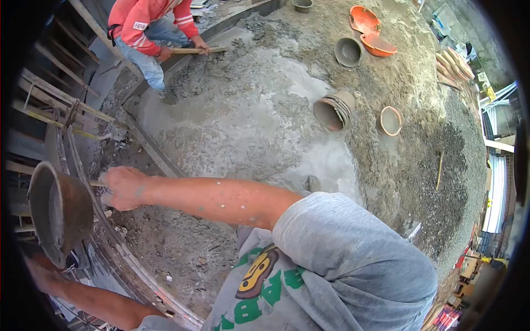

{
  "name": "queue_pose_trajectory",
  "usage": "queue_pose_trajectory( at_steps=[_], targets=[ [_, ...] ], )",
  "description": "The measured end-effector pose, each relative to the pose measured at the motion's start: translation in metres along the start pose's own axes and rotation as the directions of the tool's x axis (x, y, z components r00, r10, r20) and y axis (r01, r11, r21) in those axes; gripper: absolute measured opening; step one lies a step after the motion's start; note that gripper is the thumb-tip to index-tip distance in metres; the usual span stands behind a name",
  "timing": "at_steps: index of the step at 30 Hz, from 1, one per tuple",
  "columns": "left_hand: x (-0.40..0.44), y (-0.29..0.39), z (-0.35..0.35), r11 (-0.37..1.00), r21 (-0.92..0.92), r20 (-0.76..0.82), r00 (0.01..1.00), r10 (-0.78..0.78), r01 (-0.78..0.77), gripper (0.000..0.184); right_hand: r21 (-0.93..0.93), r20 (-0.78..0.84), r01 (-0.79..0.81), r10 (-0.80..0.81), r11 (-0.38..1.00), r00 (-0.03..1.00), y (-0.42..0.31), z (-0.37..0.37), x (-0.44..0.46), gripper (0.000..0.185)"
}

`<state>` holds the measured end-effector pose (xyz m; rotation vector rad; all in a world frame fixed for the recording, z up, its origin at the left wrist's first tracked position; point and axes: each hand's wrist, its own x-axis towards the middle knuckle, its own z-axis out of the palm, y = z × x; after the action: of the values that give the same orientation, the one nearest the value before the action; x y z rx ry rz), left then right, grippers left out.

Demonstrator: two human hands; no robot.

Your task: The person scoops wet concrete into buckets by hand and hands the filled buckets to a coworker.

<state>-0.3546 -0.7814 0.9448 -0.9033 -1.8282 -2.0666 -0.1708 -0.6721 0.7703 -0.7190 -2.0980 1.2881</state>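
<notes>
A mortar-caked bucket (77, 212) is tilted at the far left, its mouth facing away to the left. My right hand (122, 188) is closed in a fist beside the bucket's base, near a thin wooden bar. What it grips, if anything, is hidden. My left hand (40, 271) is at the bucket's lower edge, dark and blurred, and its fingers cannot be made out. Grey splashes dot my right forearm. Wet grey concrete mix (237, 121) spreads over the ground beyond my arm.
Another person (149, 33) in a red top grips a wooden handle (190, 50) at the mix. Stacked buckets (346, 102), a single bucket (390, 121) and broken orange basins (378, 44) lie farther right. Gravel (461, 165) borders the right; wooden poles (66, 99) line the left.
</notes>
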Motion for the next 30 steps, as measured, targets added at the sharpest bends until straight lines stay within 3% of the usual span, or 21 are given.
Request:
queue_pose_trajectory(
  at_steps=[1, 2, 3, 4, 5, 6, 7, 10, 11, 13, 14, 17, 18, 19, 20, 21, 22, 24, 27, 28, 30],
  targets=[
    [-0.015, -0.021, -0.002, 0.997, -0.022, -0.084, 0.994, 0.066, -0.068, 0.044, -0.044, 0.017, -0.001, 0.002, 0.999, 1.0, 0.039, 0.0, -0.025, 0.042],
    [-0.025, -0.063, -0.005, 0.978, 0.146, -0.124, 0.978, 0.165, -0.146, 0.044, -0.036, 0.009, 0.0, 0.0, 0.999, 1.0, 0.091, 0.001, -0.055, 0.043],
    [-0.052, -0.1, 0.004, 0.951, 0.166, 0.062, 0.965, 0.256, -0.263, 0.043, 0.003, 0.102, -0.096, 0.095, 0.995, 0.99, 0.146, -0.01, -0.091, 0.046],
    [-0.108, -0.124, 0.031, 0.994, 0.077, 0.138, 0.986, -0.094, 0.084, 0.044, -0.099, 0.146, -0.298, 0.31, 0.95, 0.94, 0.22, -0.011, -0.127, 0.048],
    [-0.152, -0.172, 0.047, 0.972, 0.207, 0.326, 0.929, -0.173, 0.109, 0.045, -0.237, 0.048, -0.51, 0.534, 0.827, 0.844, 0.293, -0.013, -0.18, 0.047],
    [-0.21, -0.214, 0.067, 0.909, 0.331, 0.409, 0.829, -0.381, 0.254, 0.045, -0.235, -0.026, -0.685, 0.7, 0.69, 0.714, 0.341, -0.039, -0.243, 0.045],
    [-0.27, -0.27, 0.074, 0.868, 0.408, 0.54, 0.692, -0.479, 0.282, 0.039, -0.183, -0.109, -0.875, 0.875, 0.448, 0.471, 0.399, -0.055, -0.304, 0.043],
    [-0.502, -0.303, 0.097, 0.756, 0.554, 0.669, 0.355, -0.653, 0.349, 0.033, 0.005, -0.322, -0.984, 0.932, 0.179, 0.168, 0.482, -0.139, -0.487, 0.043],
    [-0.58, -0.298, 0.105, 0.734, 0.632, 0.708, 0.2, -0.677, 0.249, 0.036, -0.035, -0.341, -0.995, 0.935, 0.092, 0.099, 0.504, -0.172, -0.538, 0.039],
    [-0.717, -0.276, 0.124, 0.813, 0.583, 0.809, -0.089, -0.581, -0.012, 0.049, 0.327, -0.387, -0.944, 0.917, 0.035, -0.1, 0.582, -0.214, -0.637, 0.034],
    [-0.764, -0.237, 0.162, 0.734, 0.678, 0.708, -0.235, -0.666, -0.039, 0.054, 0.477, -0.331, -0.879, 0.925, -0.008, -0.188, 0.613, -0.241, -0.672, 0.032],
    [-0.952, -0.251, 0.23, 0.788, 0.611, 0.732, -0.433, -0.526, 0.077, 0.068, 0.246, -0.598, -0.969, 0.792, 0.034, -0.124, 0.681, -0.325, -0.705, 0.041],
    [-1.016, -0.258, 0.259, 0.893, 0.445, 0.836, -0.387, -0.389, 0.063, 0.072, 0.292, -0.639, -0.952, 0.76, 0.095, -0.12, 0.709, -0.345, -0.705, 0.041],
    [-1.065, -0.256, 0.297, 0.909, 0.418, 0.816, -0.446, -0.368, 0.016, 0.082, 0.246, -0.723, -0.941, 0.691, 0.234, -0.017, 0.738, -0.362, -0.705, 0.041],
    [-1.11, -0.258, 0.33, 0.949, 0.314, 0.883, -0.377, -0.281, 0.029, 0.086, 0.37, -0.693, -0.869, 0.721, 0.328, -0.024, 0.751, -0.38, -0.689, 0.04],
    [-1.149, -0.263, 0.363, 0.945, 0.322, 0.89, -0.356, -0.284, 0.051, 0.087, 0.345, -0.749, -0.798, 0.657, 0.494, 0.082, 0.776, -0.391, -0.681, 0.04],
    [-1.18, -0.26, 0.39, 0.888, 0.445, 0.869, -0.297, -0.396, 0.116, 0.083, 0.269, -0.786, -0.819, 0.607, 0.507, 0.118, 0.798, -0.398, -0.674, 0.04],
    [-1.203, -0.256, 0.422, 0.846, 0.487, 0.781, -0.542, -0.31, 0.219, 0.057, 0.156, -0.824, -0.868, 0.547, 0.471, 0.149, 0.821, -0.386, -0.677, 0.039],
    [-1.166, -0.262, 0.422, 0.694, 0.694, 0.672, -0.522, -0.525, 0.194, 0.04, -0.006, -0.894, -0.908, 0.405, 0.419, 0.192, 0.821, -0.373, -0.667, 0.036],
    [-1.143, -0.264, 0.409, 0.733, 0.582, 0.811, -0.32, -0.49, 0.354, 0.044, 0.086, -0.903, -0.911, 0.419, 0.402, 0.1, 0.803, -0.373, -0.648, 0.035],
    [-1.065, -0.246, 0.4, 0.7, 0.592, 0.803, -0.212, -0.557, 0.4, 0.039, 0.154, -0.884, -0.914, 0.465, 0.376, 0.042, 0.786, -0.372, -0.636, 0.04]
  ],
)
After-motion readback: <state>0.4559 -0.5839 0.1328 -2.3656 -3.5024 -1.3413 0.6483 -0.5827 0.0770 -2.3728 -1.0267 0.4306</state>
